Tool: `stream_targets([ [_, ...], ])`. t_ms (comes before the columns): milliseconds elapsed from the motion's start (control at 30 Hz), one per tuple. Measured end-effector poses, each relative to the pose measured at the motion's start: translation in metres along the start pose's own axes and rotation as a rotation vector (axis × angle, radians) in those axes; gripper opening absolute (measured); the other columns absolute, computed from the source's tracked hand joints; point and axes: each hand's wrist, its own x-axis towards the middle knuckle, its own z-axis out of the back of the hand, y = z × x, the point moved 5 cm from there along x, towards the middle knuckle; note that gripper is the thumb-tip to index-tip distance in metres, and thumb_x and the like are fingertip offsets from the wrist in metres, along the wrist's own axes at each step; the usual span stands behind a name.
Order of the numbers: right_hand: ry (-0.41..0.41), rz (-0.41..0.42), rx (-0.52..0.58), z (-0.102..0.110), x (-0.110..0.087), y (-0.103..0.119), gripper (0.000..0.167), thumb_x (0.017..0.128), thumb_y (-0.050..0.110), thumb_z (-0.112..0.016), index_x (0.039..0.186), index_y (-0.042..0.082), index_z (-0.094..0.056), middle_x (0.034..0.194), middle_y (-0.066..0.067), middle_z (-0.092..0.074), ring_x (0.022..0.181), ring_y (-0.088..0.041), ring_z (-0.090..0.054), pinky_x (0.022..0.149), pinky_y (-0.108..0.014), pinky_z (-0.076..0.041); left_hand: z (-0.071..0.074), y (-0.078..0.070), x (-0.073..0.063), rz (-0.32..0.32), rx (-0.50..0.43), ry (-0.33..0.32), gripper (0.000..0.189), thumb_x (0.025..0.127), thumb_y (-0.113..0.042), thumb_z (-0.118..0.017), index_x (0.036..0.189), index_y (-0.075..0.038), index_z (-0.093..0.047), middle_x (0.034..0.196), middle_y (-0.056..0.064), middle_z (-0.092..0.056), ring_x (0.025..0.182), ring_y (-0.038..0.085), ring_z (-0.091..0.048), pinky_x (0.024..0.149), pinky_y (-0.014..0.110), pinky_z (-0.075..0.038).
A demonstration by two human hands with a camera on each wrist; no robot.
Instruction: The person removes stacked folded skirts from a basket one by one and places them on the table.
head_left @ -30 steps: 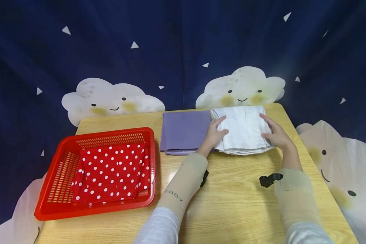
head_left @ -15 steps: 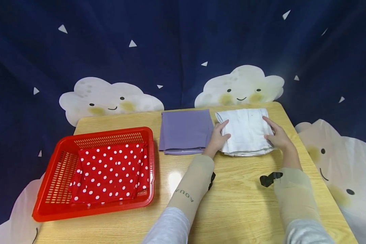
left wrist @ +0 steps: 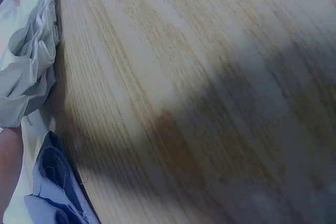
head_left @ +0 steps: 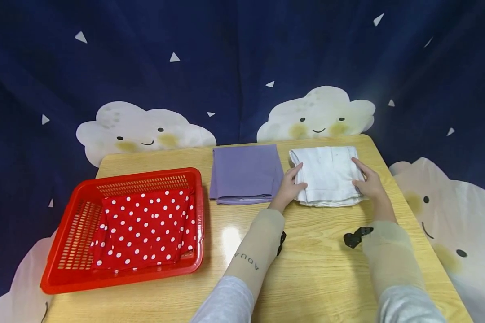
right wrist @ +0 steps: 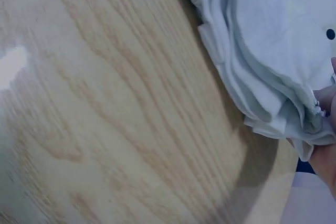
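Note:
A folded white cloth [head_left: 327, 172] lies in several layers near the back right of the table. My left hand [head_left: 288, 185] grips its left side, and my right hand [head_left: 369, 179] grips its right side. In the right wrist view, fingers [right wrist: 328, 100] reach among the layered folds at the cloth's corner. The left wrist view catches only part of my left hand at the left edge, next to the crumpled white layers [left wrist: 31, 51]. To the left of the white cloth sits a folded purple cloth [head_left: 244, 172], close to my left hand.
A red plastic basket [head_left: 200, 215] stands on the left of the wooden table [head_left: 315, 251], with a folded red polka-dot cloth [head_left: 145, 229] inside. Behind the table hangs a dark blue curtain [head_left: 226, 54] printed with clouds.
Both hands have drawn the white cloth slightly right and nearer to me. It used to meet the purple cloth; a gap now shows between them. The basket stays put.

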Motion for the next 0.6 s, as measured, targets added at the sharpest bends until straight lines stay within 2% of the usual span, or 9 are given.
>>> stream_targets([
  [100, -0.047, -0.010, 0.020, 0.000, 0.001, -0.003, 0.077, 0.082, -0.018, -0.047, 0.145, 0.019, -0.023, 0.149, -0.019, -0.013, 0.136, -0.038, -0.007, 0.106, -0.054, -0.018, 0.002, 0.003, -0.001, 0.015, 0.001, 0.011, 0.066, 0.084, 0.005, -0.059, 0.142, -0.016, -0.035, 0.145, 0.011, -0.029, 0.122, 0.030, -0.043, 0.092, 0.031, -0.045],
  [200, -0.107, -0.050, 0.025, 0.003, 0.001, -0.006, 0.075, 0.082, -0.016, -0.047, 0.144, 0.019, -0.025, 0.148, -0.021, -0.017, 0.136, -0.037, -0.010, 0.108, -0.051, -0.015, 0.001, 0.005, -0.002, 0.028, 0.057, 0.020, 0.064, 0.086, -0.001, -0.059, 0.142, -0.019, -0.035, 0.147, 0.009, -0.025, 0.127, 0.027, -0.038, 0.099, 0.030, -0.039],
  [300, -0.147, -0.094, 0.027, 0.005, 0.003, -0.011, 0.074, 0.083, -0.013, -0.047, 0.144, 0.022, -0.026, 0.148, -0.021, -0.019, 0.136, -0.035, -0.010, 0.109, -0.049, -0.014, 0.001, 0.004, -0.002, 0.009, 0.087, 0.019, 0.062, 0.087, 0.000, -0.058, 0.142, -0.015, -0.035, 0.147, 0.011, -0.027, 0.128, 0.026, -0.037, 0.101, 0.029, -0.037],
  [433, -0.199, -0.127, 0.046, 0.006, 0.007, -0.015, 0.070, 0.086, -0.009, -0.049, 0.144, 0.022, -0.027, 0.145, -0.021, -0.026, 0.135, -0.033, -0.019, 0.108, -0.047, -0.021, -0.001, 0.005, -0.002, 0.007, 0.098, 0.009, 0.062, 0.086, 0.001, -0.059, 0.142, -0.012, -0.034, 0.146, 0.015, -0.027, 0.130, 0.026, -0.034, 0.102, 0.030, -0.036],
  [600, -0.225, -0.184, 0.082, 0.004, 0.005, -0.022, 0.062, 0.092, 0.004, -0.050, 0.145, 0.024, -0.025, 0.146, -0.017, -0.025, 0.135, -0.032, -0.021, 0.105, -0.047, -0.028, 0.000, 0.014, -0.006, 0.057, 0.096, -0.019, 0.065, 0.085, -0.001, -0.061, 0.142, -0.013, -0.034, 0.147, 0.015, -0.025, 0.128, 0.028, -0.036, 0.102, 0.032, -0.036],
])
